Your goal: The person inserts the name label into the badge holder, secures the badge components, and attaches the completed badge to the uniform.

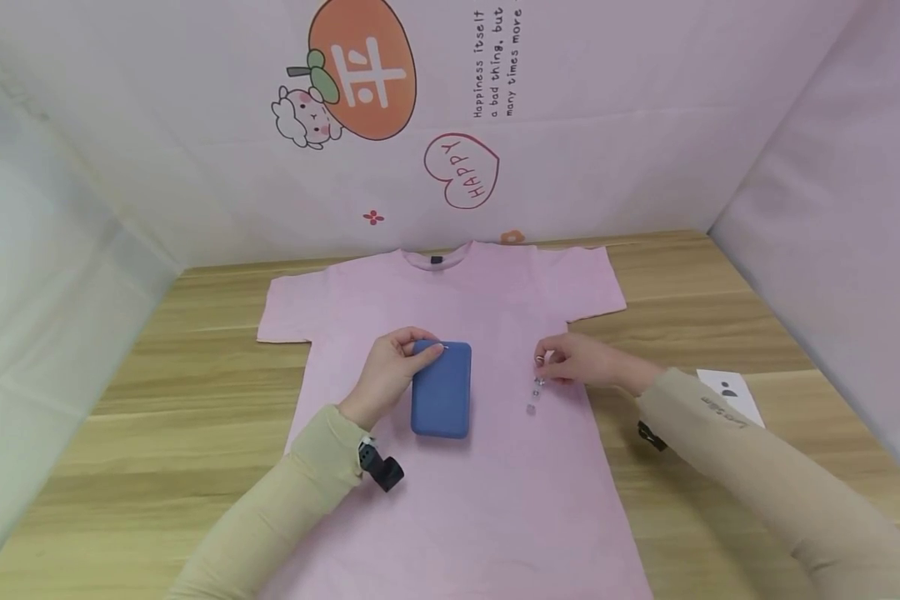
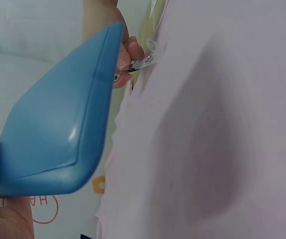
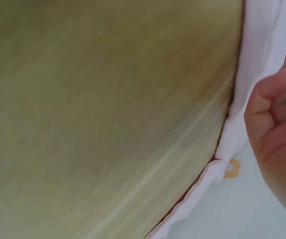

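Beige sleeves frame the head view: a pink T-shirt is spread flat on the wooden table, a blue case is gripped at its top by the left hand, and a small clear clip is pinched by the right hand. "HAPPY" and "Happiness itself" are read on the wall. From the left wrist, the blue case is seen tilted up. From the right wrist, curled fingers are seen beside the shirt edge.

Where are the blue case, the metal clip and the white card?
blue case (image 1: 442,387): head view, middle of its top face.
metal clip (image 1: 538,383): head view, small shiny part just below the right hand's fingers, on the pink shirt.
white card (image 1: 731,392): head view, its middle, beside the right sleeve.
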